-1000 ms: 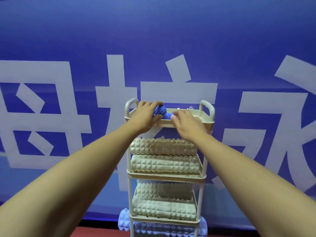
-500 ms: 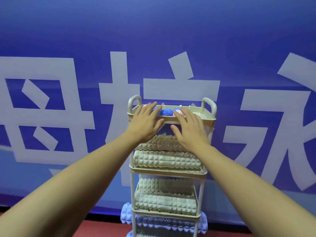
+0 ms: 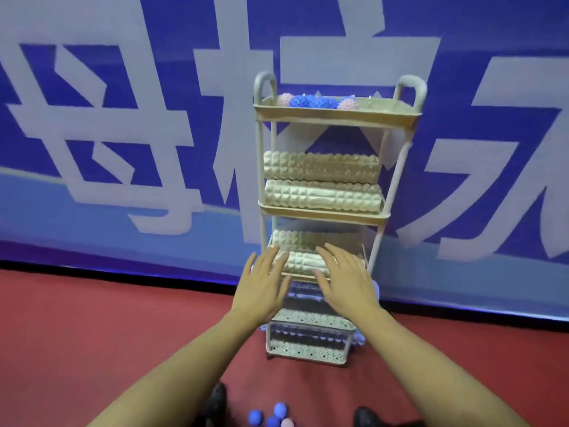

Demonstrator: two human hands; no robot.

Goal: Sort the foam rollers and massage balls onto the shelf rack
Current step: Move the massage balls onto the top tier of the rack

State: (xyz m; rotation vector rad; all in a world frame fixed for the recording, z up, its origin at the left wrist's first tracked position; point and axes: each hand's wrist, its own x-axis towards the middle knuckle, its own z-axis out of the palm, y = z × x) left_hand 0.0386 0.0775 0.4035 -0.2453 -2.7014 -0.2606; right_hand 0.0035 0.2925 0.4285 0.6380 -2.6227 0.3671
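Both hands empty, fingers straight and spread, nothing grasped. Left hand [image 3: 261,288] and right hand [image 3: 345,282] hang side by side in front of the shelf rack [image 3: 335,118], level with its third tier.

Hidden or unclear:
- The hands cover the front edge of the third tier and part of the two cream rollers there [image 3: 303,261]; whether the fingertips touch the front roller cannot be told.
- Below the hands, the lower tiers hold translucent, bluish ridged rollers [image 3: 308,337], blurred; count uncertain. Pale blue ends stick out past the rack's right side.
- Frame is motion-blurred throughout; the loose balls under the forearms are cut by the bottom edge.

Appearance: rollers are cream foam with a raised grid of studs, lying lengthwise across the tiers. The massage balls [image 3: 318,102] are spiky, blue and pink.

Counts:
- Top tier, well above the hands: four balls in a row, pink, blue, blue, pink.
- Second tier, just above the hands: two cream rollers stacked [image 3: 321,181].
- Third tier, behind the hands: two cream rollers.
- Red floor [image 3: 92,334], near the person's dark shoes: four loose balls [image 3: 272,416], three blue and one pink.

Behind the rack, a blue banner [image 3: 123,118] with large pale characters.
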